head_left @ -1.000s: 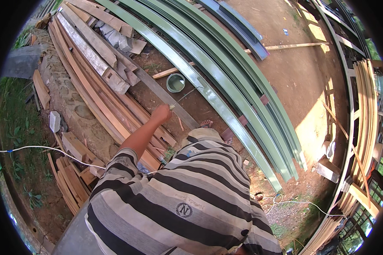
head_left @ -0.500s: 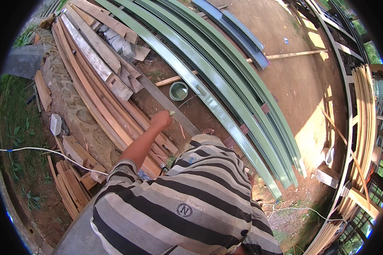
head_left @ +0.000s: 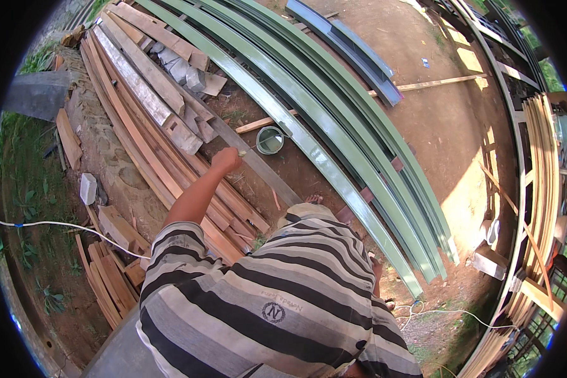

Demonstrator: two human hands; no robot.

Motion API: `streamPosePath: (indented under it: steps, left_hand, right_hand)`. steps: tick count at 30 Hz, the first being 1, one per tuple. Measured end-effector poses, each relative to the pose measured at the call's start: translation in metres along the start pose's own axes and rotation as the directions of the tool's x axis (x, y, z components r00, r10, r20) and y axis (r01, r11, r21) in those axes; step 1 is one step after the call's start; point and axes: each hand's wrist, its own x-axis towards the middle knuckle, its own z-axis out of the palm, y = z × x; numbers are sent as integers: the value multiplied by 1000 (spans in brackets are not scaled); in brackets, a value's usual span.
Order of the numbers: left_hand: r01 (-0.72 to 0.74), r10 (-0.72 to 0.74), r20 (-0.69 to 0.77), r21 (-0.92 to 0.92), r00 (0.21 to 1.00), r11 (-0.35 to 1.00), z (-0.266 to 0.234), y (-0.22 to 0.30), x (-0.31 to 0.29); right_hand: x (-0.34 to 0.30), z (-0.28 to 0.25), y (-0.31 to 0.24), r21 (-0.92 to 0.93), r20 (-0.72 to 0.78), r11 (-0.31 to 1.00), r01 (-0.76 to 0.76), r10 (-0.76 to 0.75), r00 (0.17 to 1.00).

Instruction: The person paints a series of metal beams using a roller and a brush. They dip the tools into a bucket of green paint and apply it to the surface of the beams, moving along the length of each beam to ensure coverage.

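Note:
My left hand (head_left: 225, 160) is closed round the pale handle (head_left: 242, 152) of what looks like a small paint roller. It hovers over a dark flat plank, left of the paint bucket (head_left: 270, 153), which holds greyish-green liquid. From the handle a thin rod points toward the bucket; the roller's head is hard to make out there. Just right of the bucket runs the nearest long green beam (head_left: 321, 160), its top glossy. More green beams (head_left: 365, 123) lie alongside it. My right hand is out of view; only the right sleeve (head_left: 394, 343) shows.
Brown timber lengths (head_left: 151, 148) and rough boards (head_left: 138, 53) lie to the left. Blue-grey beams (head_left: 346, 47) rest at the far side. A thin wooden batten (head_left: 258, 124) passes under the green beams. White cable (head_left: 463, 311) trails at the lower right. My toes (head_left: 314, 200) show near the beams.
My left hand has drawn back, up and to the left, with the roller. The roller's head, earlier on the nearest green beam, has come off toward the bucket.

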Motion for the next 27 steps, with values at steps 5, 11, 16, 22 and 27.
streamPosePath:
  steps: [5,11,16,22,27]
  left_hand:
    - [-34,37,51,-65,998,997,-5,-7,34]
    - [-52,61,95,-100,994,994,-30,-17,46]
    - [-98,105,67,-96,992,990,-37,-38,66]
    - [-219,217,-80,-13,973,976,-14,-4,71]
    - [-59,68,145,-64,987,996,-23,24,23]
  right_hand:
    - [0,7,3,45,-18,998,-31,32,999]
    - [-6,4,-7,49,-105,998,-30,35,994]
    - [-6,21,22,201,-149,980,-12,43,988]
    - [-12,34,41,293,-166,955,-37,89,982]
    - [-28,34,26,265,-141,963,-45,85,986]
